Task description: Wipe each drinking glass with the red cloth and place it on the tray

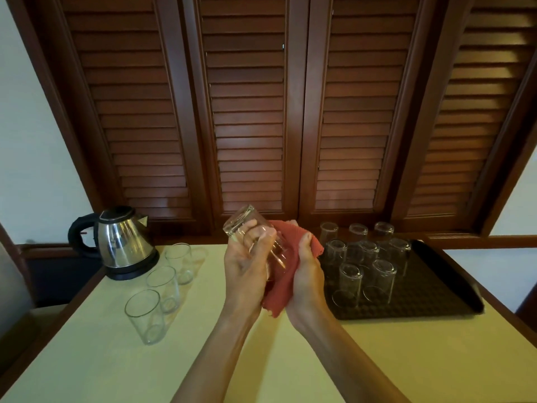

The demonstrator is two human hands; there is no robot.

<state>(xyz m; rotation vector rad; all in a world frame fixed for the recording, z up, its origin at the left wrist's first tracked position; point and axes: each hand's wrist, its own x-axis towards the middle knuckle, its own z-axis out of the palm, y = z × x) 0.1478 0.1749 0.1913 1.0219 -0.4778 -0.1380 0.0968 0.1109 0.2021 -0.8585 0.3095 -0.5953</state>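
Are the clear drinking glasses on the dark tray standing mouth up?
No: the clear drinking glasses on the dark textured tray stand upside down, thick bases on top and rims on the tray surface.

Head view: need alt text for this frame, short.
A person's left hand grips a tilted drinking glass while the right hand holds a red cloth against it. Three upright glasses stand by a kettle; upside-down glasses fill a dark tray on the right.
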